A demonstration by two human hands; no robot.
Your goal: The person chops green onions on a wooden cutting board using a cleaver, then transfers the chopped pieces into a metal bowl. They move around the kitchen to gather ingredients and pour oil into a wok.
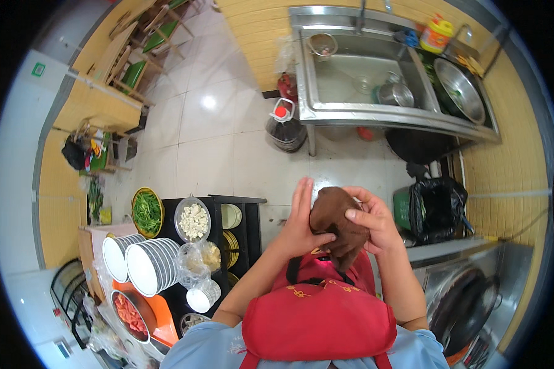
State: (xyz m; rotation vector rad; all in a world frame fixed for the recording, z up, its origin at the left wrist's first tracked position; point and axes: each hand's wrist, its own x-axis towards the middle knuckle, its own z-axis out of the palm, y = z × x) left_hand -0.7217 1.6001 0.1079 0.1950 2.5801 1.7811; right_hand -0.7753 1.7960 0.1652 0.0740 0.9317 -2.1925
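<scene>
A bunched brown cloth [339, 217] is held up in front of my red apron [318, 318]. My right hand [374, 219] grips the cloth from its right side, the thumb lying on top of it. On the other side, my left hand [304, 221] touches the cloth's left edge; its thumb reaches over the lower part while its fingers stretch upward, apart from the cloth. Whether those left fingers hold any of the fabric is hard to tell. Below the hands, the cloth's lower end hangs over the apron's upper part.
Ahead stands a stainless steel sink [364, 110] with pots in it, a jug with a red cap [286, 131] beside it. A black shelf [240, 200] at left carries stacked bowls [150, 267] and food. At right are a lined bin [436, 207] and a wok [464, 309].
</scene>
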